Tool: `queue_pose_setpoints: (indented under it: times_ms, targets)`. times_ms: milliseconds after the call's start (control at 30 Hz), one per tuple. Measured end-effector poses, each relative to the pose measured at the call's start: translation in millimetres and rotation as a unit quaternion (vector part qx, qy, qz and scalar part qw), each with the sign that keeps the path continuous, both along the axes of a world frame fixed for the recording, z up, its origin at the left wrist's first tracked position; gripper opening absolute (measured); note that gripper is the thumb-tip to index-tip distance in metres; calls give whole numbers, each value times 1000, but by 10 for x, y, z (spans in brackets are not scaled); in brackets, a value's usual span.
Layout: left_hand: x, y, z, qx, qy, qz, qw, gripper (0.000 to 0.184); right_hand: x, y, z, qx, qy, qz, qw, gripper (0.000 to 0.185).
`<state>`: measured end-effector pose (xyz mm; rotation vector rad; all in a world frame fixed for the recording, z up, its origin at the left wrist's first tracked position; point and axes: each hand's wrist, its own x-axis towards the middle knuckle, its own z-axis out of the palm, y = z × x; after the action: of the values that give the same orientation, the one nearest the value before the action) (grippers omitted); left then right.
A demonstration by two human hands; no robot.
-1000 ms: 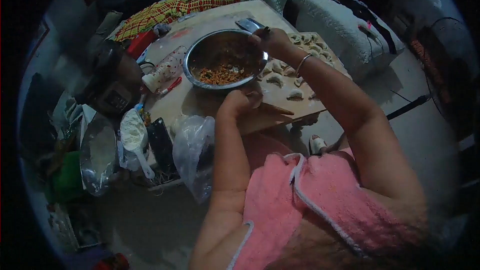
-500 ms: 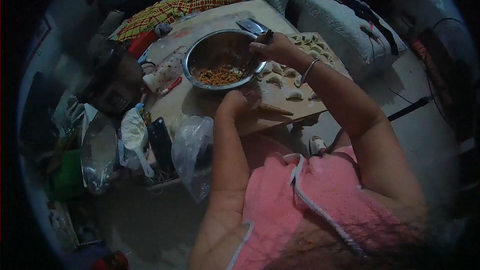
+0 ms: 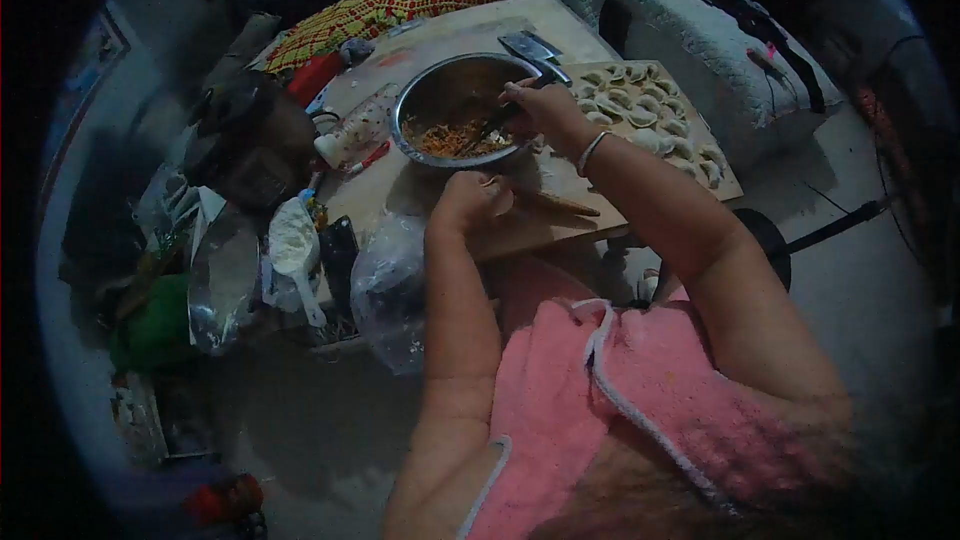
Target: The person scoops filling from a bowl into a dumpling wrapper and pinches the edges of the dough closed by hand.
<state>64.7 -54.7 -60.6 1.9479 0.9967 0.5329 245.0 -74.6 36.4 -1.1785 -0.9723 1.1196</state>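
View from the head camera of a bench [image 3: 570, 28] at which two bare hands work at a metal bowl [image 3: 440, 90]. We find the bowl on the near half of the bench, its mouth turned toward us, with a brown, crumbly filling [image 3: 450, 138] lying in its lower part. The right hand [image 3: 545, 108] stands over the bowl's right rim; its grip is closed about a dark utensil [image 3: 488, 126], whose lower end reaches into the filling. The left hand [image 3: 472, 200] lies just below the near rim with its fingers curled; we cannot tell whether its grip is clamped on anything. Beside it, to the right, we note the tapered end of a wooden stick [image 3: 567, 203].

To the right of the bowl, pale crescent-shaped dumplings [image 3: 642, 117] lie in loose rows on a board [image 3: 733, 186]. Behind the bowl we see a broad metal blade [image 3: 528, 47], and to its left a clear bottle [image 3: 362, 128]. Nearer the left forearm are a crumpled plastic bag [image 3: 388, 290], a dark flat object [image 3: 340, 258] and a white scoop [image 3: 293, 240] heaped with white powder.
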Motion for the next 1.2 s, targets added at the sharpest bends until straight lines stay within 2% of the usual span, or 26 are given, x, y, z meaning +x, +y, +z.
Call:
queue_pose_setpoints:
  times_ms: [67,133,200,267,300,400,433,533,600,667,733,900,1000,1033,1067,1133,1167,1200]
  targets:
    - [-59,-58,159,-12,19,11,1000,37,28,35,-27,-4,64,5,998,18]
    - [-114,-66,210,-25,39,22,999,36,66,72,-82,3,49,6,999,17]
    - [-153,3,120,-163,-18,40,986,36,60,105,-115,8,36,5,999,16]
    - [-214,-124,410,-158,9,46,986,33,33,115,-102,-34,146,-46,988,17]
    - [-234,-173,515,-154,31,49,986,30,70,92,-125,-10,151,-2,989,19]
    - [-396,-100,519,-180,9,59,982,30,118,83,-158,-13,149,22,988,22]
    - [-446,-110,567,-180,11,62,982,30,83,123,-152,-26,166,-20,986,24]
    - [-606,-147,746,-189,-38,112,975,29,123,96,-148,-36,196,-5,980,24]
    - [-737,-140,812,-169,-135,151,965,31,107,130,-145,-34,188,-24,981,24]
    - [-783,-24,809,-162,-129,165,964,30,120,123,-157,-16,212,-33,977,23]
    - [-762,22,896,-159,-158,250,942,31,138,98,-139,-19,216,-31,976,22]
    - [-663,249,968,-148,-161,286,933,32,235,59,-124,14,193,-24,981,21]
    - [-502,394,978,-210,-235,358,879,31,272,15,6,35,226,-29,973,21]
    - [-631,846,539,-57,-74,292,952,34,260,-49,96,59,219,-31,973,23]
    - [-580,853,559,-57,-76,293,951,34,255,-101,175,82,212,-33,973,24]
    - [-381,783,681,74,82,392,913,42,200,-137,292,80,201,-51,975,24]
    - [-297,748,739,73,80,392,914,42,163,-163,326,116,166,-54,978,23]
    - [-221,720,792,18,14,417,909,47,127,-198,368,151,131,-58,978,23]
